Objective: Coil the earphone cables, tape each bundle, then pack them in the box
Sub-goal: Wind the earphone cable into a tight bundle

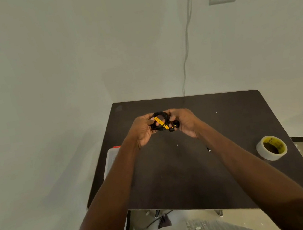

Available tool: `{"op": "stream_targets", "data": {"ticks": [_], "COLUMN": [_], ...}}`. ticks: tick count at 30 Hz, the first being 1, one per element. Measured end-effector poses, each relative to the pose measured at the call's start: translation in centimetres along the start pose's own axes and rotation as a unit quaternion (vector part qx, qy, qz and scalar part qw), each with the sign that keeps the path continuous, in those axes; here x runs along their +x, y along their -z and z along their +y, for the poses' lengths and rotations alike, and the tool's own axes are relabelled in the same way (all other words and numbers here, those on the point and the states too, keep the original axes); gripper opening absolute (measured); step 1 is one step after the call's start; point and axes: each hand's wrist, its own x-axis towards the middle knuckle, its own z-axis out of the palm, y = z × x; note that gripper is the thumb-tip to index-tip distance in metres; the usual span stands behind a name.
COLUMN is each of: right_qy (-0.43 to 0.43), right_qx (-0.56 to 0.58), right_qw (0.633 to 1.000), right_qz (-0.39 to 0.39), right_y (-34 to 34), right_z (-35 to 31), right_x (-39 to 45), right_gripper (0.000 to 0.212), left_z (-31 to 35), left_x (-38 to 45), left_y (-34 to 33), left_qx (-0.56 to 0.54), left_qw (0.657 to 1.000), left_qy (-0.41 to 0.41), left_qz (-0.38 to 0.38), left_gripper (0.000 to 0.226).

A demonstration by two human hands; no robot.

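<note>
Both forearms reach out over dark surface (226, 123). Left hand (142, 131) & right hand (184, 122), fingers curled, pinch black earphone coil (160, 122) w/ yellow strip, held above surface. Looks light, floppy, springy; grip across strands.

The earphone cable (160, 121) is black with a yellow strip on it. The table (226, 123) is dark brown. At the right, the tape roll (271, 148) is white outside and yellow with black marks inside.

Black coiled cable (160, 122), yellow-taped, midair
</note>
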Motion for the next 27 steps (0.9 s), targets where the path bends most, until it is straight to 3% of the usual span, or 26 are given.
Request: {"op": "stream_targets", "data": {"ticks": [3, 6, 9, 21, 24, 26, 27], "right_qy": [-0.007, -0.008, -0.016, -0.126, -0.111, -0.086, -0.078], "right_qx": [-0.039, -0.081, -0.091, 0.016, 0.017, 0.001, -0.011], "right_qw": [0.999, 0.997, 0.995, 0.975, 0.975, 0.98, 0.983], "right_qz": [-0.018, 0.013, 0.045, 0.182, 0.193, 0.177, 0.168], "right_y": [0.0, 0.5, 1.1, 1.8, 1.9, 2.1, 2.2], "right_z": [1.1, 2.7, 4.3, 12.1, 12.9, 13.2, 13.2], "right_x": [0.0, 0.6, 1.0, 2.5, 3.1, 3.6, 3.7], "right_gripper": [0.022, 0.013, 0.018, 0.02, 0.006, 0.019, 0.016], "left_z": [-0.6, -1.2, -2.4, -9.1, -10.2, -10.6, -10.6], "left_x": [0.5, 1.1, 1.5, 5.9, 7.1, 7.9, 8.3], "left_y": [-0.3, 0.4, 0.4, 0.9, 0.9, 1.0, 1.2], "left_qx": [-0.014, -0.067, -0.09, 0.055, 0.055, 0.057, 0.059], "left_qw": [1.0, 0.997, 0.994, 0.978, 0.974, 0.973, 0.972], "left_qy": [0.008, 0.031, 0.058, 0.196, 0.21, 0.213, 0.214], "left_qz": [-0.005, -0.011, -0.01, 0.055, 0.071, 0.071, 0.071], "left_gripper": [0.031, 0.03, 0.025, 0.012, 0.013, 0.014, 0.015]}}
